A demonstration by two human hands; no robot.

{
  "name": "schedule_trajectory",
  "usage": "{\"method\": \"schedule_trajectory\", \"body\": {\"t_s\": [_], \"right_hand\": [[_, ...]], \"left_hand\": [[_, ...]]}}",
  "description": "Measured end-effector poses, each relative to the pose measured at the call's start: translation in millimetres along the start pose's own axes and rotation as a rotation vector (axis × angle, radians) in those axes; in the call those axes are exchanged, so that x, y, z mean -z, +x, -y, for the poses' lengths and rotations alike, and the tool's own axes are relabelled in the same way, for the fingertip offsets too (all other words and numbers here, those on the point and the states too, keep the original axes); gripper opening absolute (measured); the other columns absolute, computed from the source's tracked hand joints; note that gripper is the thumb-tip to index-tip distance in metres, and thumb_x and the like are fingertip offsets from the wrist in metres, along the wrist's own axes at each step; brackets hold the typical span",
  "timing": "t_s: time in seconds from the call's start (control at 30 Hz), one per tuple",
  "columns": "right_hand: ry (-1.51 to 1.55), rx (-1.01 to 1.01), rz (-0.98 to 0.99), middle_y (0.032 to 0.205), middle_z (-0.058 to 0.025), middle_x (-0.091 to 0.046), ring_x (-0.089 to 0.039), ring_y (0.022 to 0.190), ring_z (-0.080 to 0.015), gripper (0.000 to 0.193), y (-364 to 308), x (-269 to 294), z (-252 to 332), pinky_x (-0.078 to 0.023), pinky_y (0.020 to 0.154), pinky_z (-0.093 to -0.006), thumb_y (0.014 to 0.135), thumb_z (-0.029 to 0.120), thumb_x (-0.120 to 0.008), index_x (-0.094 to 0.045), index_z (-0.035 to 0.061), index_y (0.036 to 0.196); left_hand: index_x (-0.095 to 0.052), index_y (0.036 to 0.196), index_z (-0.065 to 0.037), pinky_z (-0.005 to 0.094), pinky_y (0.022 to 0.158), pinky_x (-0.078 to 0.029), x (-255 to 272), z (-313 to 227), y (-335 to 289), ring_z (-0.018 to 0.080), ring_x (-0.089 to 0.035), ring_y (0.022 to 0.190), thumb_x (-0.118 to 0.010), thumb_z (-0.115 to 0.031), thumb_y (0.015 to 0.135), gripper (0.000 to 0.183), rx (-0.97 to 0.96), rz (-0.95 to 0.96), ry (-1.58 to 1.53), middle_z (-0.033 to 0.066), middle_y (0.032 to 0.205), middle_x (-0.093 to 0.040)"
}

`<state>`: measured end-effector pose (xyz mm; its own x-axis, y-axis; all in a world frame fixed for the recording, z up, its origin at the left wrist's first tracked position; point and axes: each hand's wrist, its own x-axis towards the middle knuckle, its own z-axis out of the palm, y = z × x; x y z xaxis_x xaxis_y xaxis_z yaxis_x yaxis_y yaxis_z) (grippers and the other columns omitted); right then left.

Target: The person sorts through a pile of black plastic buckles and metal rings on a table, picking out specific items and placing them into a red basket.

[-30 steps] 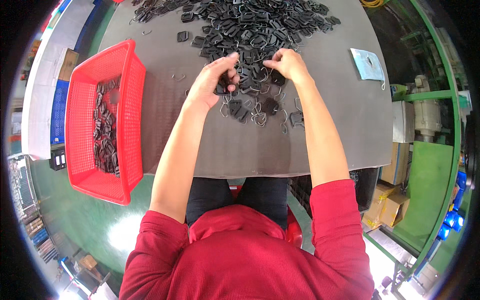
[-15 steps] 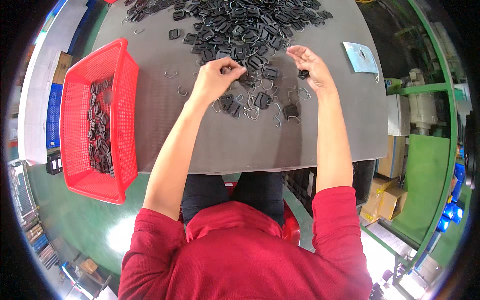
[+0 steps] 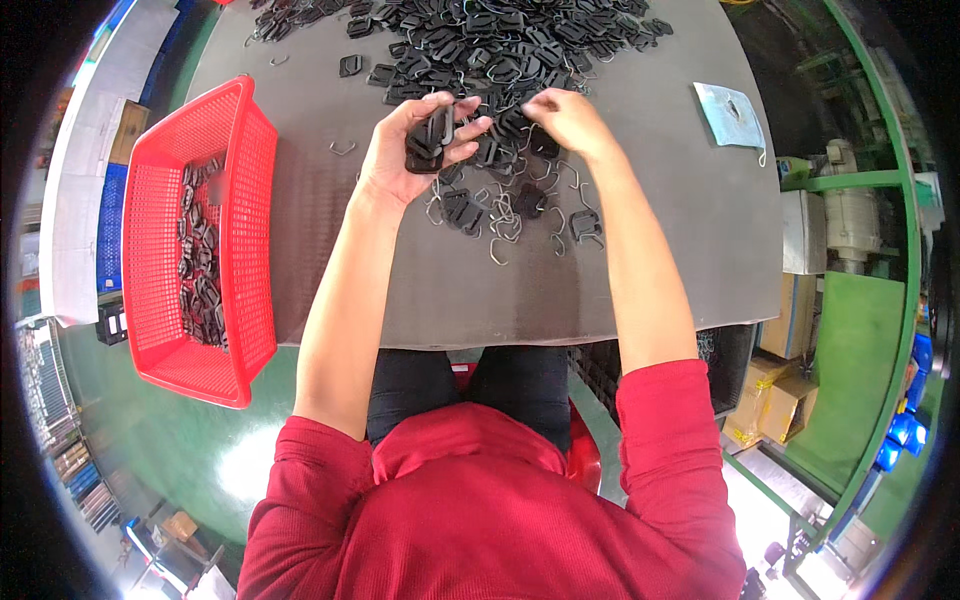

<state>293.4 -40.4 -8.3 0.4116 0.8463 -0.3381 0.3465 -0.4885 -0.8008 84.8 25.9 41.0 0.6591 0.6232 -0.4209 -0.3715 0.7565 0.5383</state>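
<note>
My left hand (image 3: 392,160) is turned palm up, its fingers curled around black plastic buckles (image 3: 428,140) that lie in the palm. To its right, my right hand (image 3: 575,122) is palm down at the near side of a heap of black buckles (image 3: 500,50), fingertips pressed together. Whatever those fingertips hold is too small to make out. Below the hands lie loose bent metal wire hooks (image 3: 505,222), with a few black buckles (image 3: 462,210) among them.
A red plastic basket (image 3: 255,240) with black buckles in it stands at the table's left edge. A light blue face mask (image 3: 728,115) lies on the right of the grey table (image 3: 690,230). Green metal shelving (image 3: 850,178) stands beyond the right edge.
My left hand has turned from a palm-down pinch to palm up, showing the buckles in it. My right hand has moved left to the heap, its fingers closing together.
</note>
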Motion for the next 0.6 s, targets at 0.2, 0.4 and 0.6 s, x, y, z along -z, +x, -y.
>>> {"method": "schedule_trajectory", "body": {"t_s": [0.2,0.4,0.6], "right_hand": [[-0.286,0.22,-0.124,0.087,-0.0121,-0.067,-0.063,0.085,-0.0251,0.041,2.9,-2.0,7.2,-0.049,0.075,-0.035,0.064,0.037,-0.077,-0.066,0.0047,0.086],[0.907,0.1,0.041,0.084,-0.007,-0.062,-0.052,0.066,-0.0112,0.028,-49.5,38.3,-5.0,-0.037,0.05,-0.021,0.079,0.018,-0.066,-0.056,0.0025,0.1],[0.543,-0.086,0.115,0.089,-0.0102,-0.063,-0.058,0.075,-0.0178,0.029,-31.1,40.0,-30.0,-0.043,0.052,-0.026,0.082,0.018,-0.06,-0.051,0.0059,0.107]], "left_hand": [[-0.063,0.106,-0.01,0.0254,0.057,-0.044,6.4,4.3,9.3,0.0114,-0.052,0.065,-0.065,-0.019,0.079,0.029,-0.339,0.023,1.613,0.0044,0.072,-0.056],[-0.065,0.094,-0.009,0.0388,0.072,-0.047,28.4,14.4,28.6,0.0273,-0.06,0.078,-0.071,-0.024,0.07,0.03,-0.579,0.135,1.948,0.0105,0.079,-0.061],[-0.065,0.091,-0.008,0.0375,0.069,-0.047,24.7,18.9,19.3,0.0256,-0.06,0.078,-0.074,-0.03,0.067,0.034,-0.468,0.08,1.934,0.0086,0.078,-0.061]]}}
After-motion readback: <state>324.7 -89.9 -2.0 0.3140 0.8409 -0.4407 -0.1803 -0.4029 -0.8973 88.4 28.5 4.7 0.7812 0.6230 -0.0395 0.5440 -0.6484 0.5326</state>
